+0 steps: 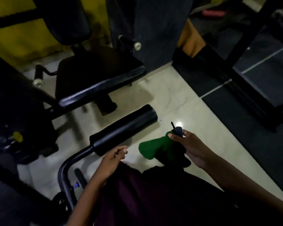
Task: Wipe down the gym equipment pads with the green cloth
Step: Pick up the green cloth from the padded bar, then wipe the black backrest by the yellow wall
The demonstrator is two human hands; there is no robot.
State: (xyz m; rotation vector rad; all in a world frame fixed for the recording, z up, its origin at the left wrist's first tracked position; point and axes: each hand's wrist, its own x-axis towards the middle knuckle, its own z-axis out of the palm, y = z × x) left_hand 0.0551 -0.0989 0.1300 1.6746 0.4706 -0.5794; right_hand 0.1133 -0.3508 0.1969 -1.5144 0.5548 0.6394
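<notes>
Beside the roller pad (124,128), right hand (192,148) grips green cloth (152,148).

Back pad (65,17) cut off at top, green cloth (152,147) partly hidden in right hand (192,146)

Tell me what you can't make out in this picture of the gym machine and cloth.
Head view only:
1. Dark object in the right hand with the green cloth: fingers and cloth cover most of it, so unidentifiable.
2. Back pad: cut off by the top edge, deep in shadow.
3. Left hand: motion blur hides whether its fingers pinch anything.
4. Machine frame at left: too dark for detail.
</notes>
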